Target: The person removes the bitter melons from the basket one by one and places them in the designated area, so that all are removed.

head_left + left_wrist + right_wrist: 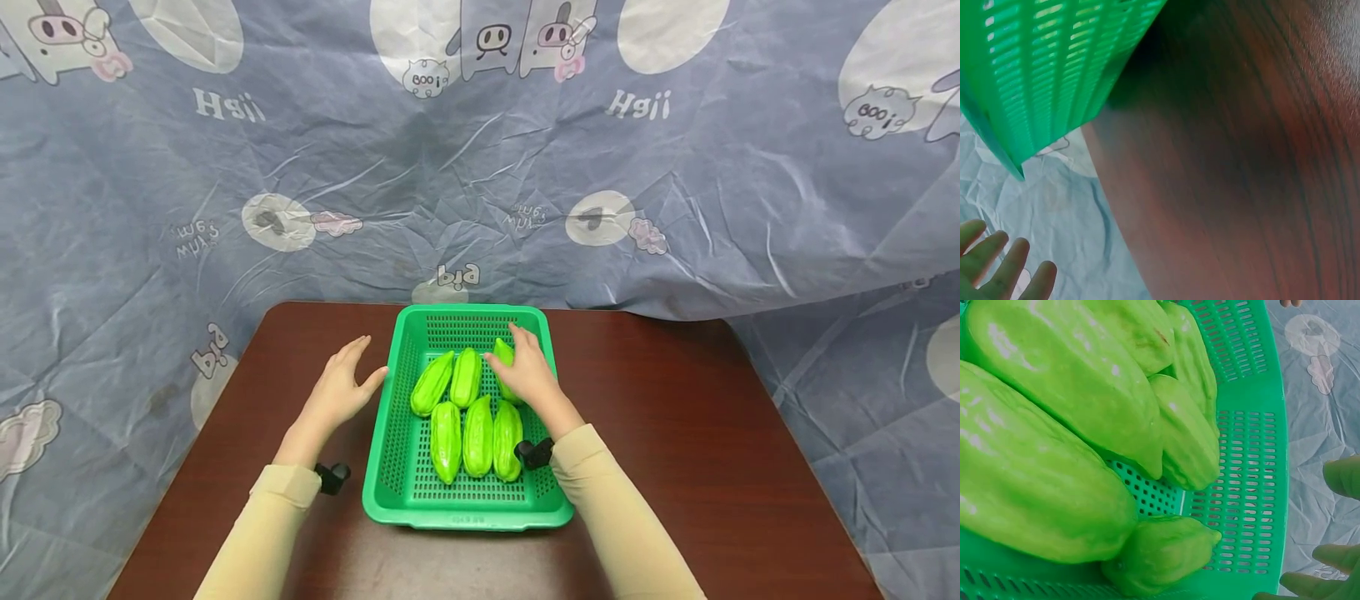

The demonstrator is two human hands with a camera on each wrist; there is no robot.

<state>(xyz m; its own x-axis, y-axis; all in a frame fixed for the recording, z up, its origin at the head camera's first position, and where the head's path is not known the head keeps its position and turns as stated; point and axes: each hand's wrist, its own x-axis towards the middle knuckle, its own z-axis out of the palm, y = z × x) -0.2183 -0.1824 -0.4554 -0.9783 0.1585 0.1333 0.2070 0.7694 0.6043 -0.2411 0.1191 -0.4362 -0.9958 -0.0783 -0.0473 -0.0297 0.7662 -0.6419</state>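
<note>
Six gourds (477, 437), one basket (468, 514), one table (660, 417), two hands, two sleeves (258, 529), two black cameras (534, 454). All six gourds are in the basket: three in a near row, three farther back, the far right one partly under the right hand (532, 372). That hand is over the basket, fingers spread, gripping nothing. The left hand (337, 394) is off the basket's left side, also spread and gripping nothing; can't tell whether its thumb touches the rim. Gourds: bright green, glossy, lumpy and ridged, long with tapered ends. Basket: green plastic, rectangular, rounded corners, perforated. Table: dark reddish-brown, wood-grained. Creased grey-blue printed cloth (450, 167) hangs behind. Right wrist view adds a small brownish mark on one gourd and a gap between the gourds and the right fingers. Left wrist view adds the basket's slotted outer wall and dark grain streaks.
</note>
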